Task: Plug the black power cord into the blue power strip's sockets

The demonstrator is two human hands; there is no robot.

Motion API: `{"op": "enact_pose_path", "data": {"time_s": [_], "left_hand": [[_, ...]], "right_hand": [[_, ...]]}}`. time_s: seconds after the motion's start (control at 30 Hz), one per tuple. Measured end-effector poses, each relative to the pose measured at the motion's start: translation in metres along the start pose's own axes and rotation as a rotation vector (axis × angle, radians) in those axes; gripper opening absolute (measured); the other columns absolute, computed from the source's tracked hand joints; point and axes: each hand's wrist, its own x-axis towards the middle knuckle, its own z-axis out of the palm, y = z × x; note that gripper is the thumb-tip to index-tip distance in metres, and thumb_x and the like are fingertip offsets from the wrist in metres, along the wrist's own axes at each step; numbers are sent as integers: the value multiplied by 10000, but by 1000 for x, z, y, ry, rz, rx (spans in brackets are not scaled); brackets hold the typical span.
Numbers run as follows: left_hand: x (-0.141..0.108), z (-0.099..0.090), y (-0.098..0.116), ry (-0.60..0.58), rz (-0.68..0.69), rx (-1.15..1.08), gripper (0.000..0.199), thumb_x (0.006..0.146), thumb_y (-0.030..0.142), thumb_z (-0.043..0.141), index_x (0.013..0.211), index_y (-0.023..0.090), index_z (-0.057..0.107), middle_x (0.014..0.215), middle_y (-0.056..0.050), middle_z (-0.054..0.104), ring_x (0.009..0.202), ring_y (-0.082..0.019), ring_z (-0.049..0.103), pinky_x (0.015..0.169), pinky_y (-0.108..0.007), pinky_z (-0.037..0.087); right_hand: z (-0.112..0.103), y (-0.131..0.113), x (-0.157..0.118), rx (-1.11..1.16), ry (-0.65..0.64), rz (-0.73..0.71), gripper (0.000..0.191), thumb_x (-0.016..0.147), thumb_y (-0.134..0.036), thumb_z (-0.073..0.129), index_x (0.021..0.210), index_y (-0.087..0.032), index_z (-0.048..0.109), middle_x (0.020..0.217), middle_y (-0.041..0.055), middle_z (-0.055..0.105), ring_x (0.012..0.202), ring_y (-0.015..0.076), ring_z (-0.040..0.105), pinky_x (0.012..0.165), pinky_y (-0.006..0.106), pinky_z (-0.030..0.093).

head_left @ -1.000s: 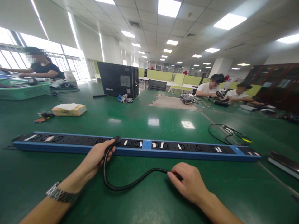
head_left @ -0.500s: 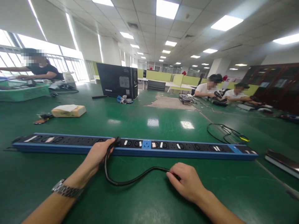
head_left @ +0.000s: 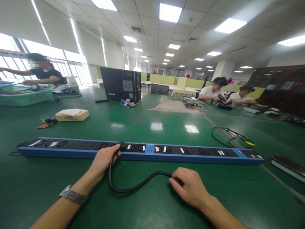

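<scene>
Biggest thing here is the green table (head_left: 152, 210), filling most of the lower frame. Next up is a long blue-and-black power strip (head_left: 176, 157), lying flat right across the middle from far left to far right, sockets facing up. The black PC tower (head_left: 116, 84) stands upright just left of top center, and a green basket (head_left: 30, 97) full of bits is at the left edge. Then the hands: the right hand (head_left: 189, 184), lower right of center, has its fingers curled closed around a black cable (head_left: 124, 191), which sags in a loop to the left hand (head_left: 106, 159), left of center. That one's got thumb and fingers closed on the plug (head_left: 122, 145), right at the strip's sockets; can't tell if it's fully seated. Smaller stuff: a tissue pack (head_left: 72, 115) left of center, plus a metal watch (head_left: 73, 194) on the left wrist, lower left.
</scene>
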Motion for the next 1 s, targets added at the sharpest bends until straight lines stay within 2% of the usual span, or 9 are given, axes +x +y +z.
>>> {"op": "enact_pose_path", "data": {"time_s": [0.13,0.2,0.27,0.4,0.53,0.63,0.77,0.87,1.0], "left_hand": [[-5,5,6,-40,119,-279,396,710,527,639,614,153,553,393,70,360,365,-52,311,371,-165,244],[-7,10,8,-81,113,-308,410,714,549,643,662,149,569,408,76,366,365,-46,306,370,-162,238],[-10,17,9,-133,70,-244,443,714,582,637,705,143,587,422,72,399,349,-41,293,357,-165,209],[-18,45,9,-279,36,-89,494,741,626,580,713,133,608,442,26,505,305,-43,310,344,-184,166],[-23,74,10,-355,-44,-53,487,749,609,560,635,136,593,375,22,459,279,-61,335,333,-188,134],[-22,85,10,-394,-123,-71,475,734,596,572,606,138,585,360,26,439,269,-56,316,323,-185,118],[-18,90,12,-430,-156,-85,458,737,586,566,596,151,573,356,29,435,267,-54,290,322,-189,107],[-18,93,15,-424,-106,-37,451,735,582,567,555,169,545,344,30,422,272,-63,283,325,-201,119],[-20,97,14,-303,25,55,482,749,587,545,471,200,467,292,38,351,271,-81,279,329,-220,147]], "right_hand": [[-11,1,3,-23,-131,46,158,814,-338,587,912,-240,660,766,-18,638,708,123,560,646,230,343],[-19,4,3,-71,-188,72,142,772,-234,583,887,-260,661,756,-30,641,704,125,561,627,231,321],[-29,11,-1,-145,-210,155,184,726,-130,534,784,-256,656,712,-29,644,666,128,554,593,240,284],[-50,41,-15,-263,-183,399,187,731,-160,520,664,-252,667,683,6,667,622,158,564,550,261,239],[-61,62,-23,-262,-72,496,201,794,-243,486,700,-258,664,693,7,670,640,167,574,549,257,256],[-57,55,-21,-205,-46,455,188,801,-242,461,706,-247,623,612,-21,617,596,146,543,556,250,267],[-44,35,-18,-129,-23,305,181,791,-226,455,748,-248,629,603,-37,586,621,138,539,598,249,290],[-38,27,-17,-70,-25,230,196,798,-224,448,777,-245,642,597,-42,576,625,132,542,619,249,308],[-35,28,-18,-47,-34,203,221,814,-229,440,799,-241,659,626,-33,606,643,133,560,638,250,329]]}}
